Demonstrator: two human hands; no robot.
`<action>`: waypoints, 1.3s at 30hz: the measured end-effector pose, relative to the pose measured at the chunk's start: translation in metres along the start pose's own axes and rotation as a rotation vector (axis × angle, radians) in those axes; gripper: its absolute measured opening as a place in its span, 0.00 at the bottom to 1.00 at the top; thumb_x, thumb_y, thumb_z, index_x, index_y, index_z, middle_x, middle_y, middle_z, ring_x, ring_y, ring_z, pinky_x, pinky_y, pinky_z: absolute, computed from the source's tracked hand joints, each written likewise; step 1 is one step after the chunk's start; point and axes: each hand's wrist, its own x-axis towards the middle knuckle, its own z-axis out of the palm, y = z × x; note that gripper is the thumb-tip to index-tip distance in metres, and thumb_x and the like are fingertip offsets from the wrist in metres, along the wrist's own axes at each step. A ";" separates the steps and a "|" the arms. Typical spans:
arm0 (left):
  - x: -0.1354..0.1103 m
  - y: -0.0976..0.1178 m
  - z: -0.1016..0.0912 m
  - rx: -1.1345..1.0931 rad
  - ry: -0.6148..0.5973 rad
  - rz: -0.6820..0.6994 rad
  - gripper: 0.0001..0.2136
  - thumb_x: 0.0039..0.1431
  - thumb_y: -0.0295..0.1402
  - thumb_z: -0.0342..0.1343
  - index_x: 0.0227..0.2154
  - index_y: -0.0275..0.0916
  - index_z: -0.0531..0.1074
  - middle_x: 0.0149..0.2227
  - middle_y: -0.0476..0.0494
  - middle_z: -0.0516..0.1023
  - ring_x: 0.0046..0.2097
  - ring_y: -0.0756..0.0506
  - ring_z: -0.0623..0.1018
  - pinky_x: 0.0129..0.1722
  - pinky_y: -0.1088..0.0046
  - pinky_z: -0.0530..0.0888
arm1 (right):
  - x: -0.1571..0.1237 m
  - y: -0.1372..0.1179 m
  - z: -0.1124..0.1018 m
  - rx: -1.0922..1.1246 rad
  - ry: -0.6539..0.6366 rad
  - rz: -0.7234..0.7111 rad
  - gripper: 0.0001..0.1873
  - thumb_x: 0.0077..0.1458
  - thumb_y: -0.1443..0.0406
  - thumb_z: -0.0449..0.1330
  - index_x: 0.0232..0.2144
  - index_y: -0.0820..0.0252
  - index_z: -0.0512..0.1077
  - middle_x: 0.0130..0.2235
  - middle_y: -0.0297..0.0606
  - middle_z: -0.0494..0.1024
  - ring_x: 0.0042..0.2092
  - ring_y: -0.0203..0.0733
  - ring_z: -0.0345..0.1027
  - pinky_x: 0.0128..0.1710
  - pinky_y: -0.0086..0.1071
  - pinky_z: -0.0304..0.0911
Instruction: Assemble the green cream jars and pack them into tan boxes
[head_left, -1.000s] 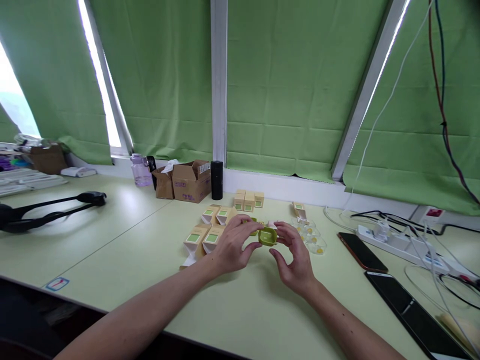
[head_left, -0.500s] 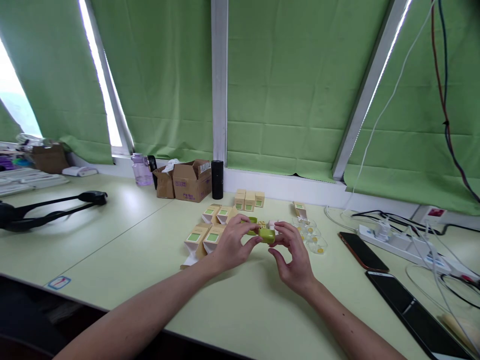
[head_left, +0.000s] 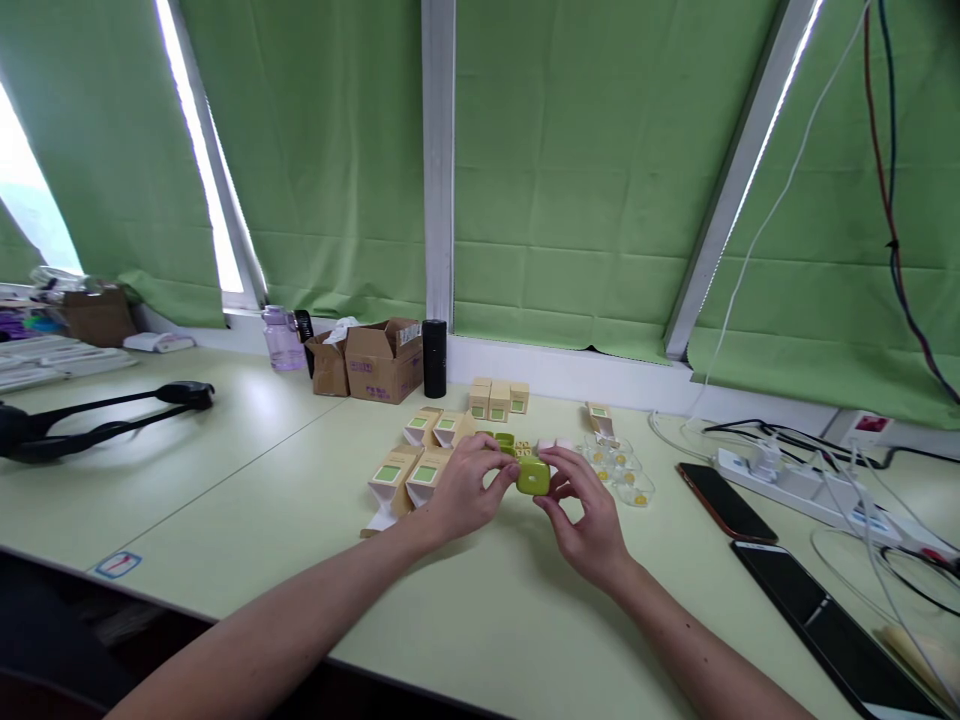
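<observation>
Between my two hands, above the table, is a small green rounded-square case (head_left: pixel 533 477) with a pale spot on its face. My left hand (head_left: pixel 472 485) pinches its left side with thumb and fingertips. On its right side, my right hand (head_left: pixel 587 510) grips it with bent fingers. Just behind it stand other green pieces (head_left: pixel 504 441), small yellowish items (head_left: pixel 523 449) and white pieces (head_left: pixel 555 445), partly hidden. Left of my left hand lie several open kraft boxes (head_left: pixel 394 474) with green labels. Clear plastic domes with yellow centres (head_left: pixel 619 462) sit beyond my right hand.
Three closed kraft boxes (head_left: pixel 499 401) and one open box (head_left: pixel 601 420) stand farther back. Cardboard cartons (head_left: pixel 384 362), a black cylinder (head_left: pixel 434 359) and a purple bottle (head_left: pixel 283 340) line the wall. At right are two phones (head_left: pixel 726 502), a power strip (head_left: pixel 810 492) and cables.
The green case has tilted so that its broad face with the pale spot now shows toward me. My right fingers have shifted slightly left, closer around it.
</observation>
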 end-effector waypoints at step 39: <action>0.010 -0.030 0.003 -0.390 -0.002 -0.383 0.23 0.53 0.27 0.71 0.52 0.44 0.77 0.55 0.40 0.76 0.55 0.38 0.77 0.59 0.54 0.73 | 0.005 0.027 0.000 -0.750 -0.456 -0.062 0.18 0.64 0.72 0.57 0.52 0.57 0.79 0.61 0.46 0.79 0.68 0.58 0.60 0.66 0.53 0.57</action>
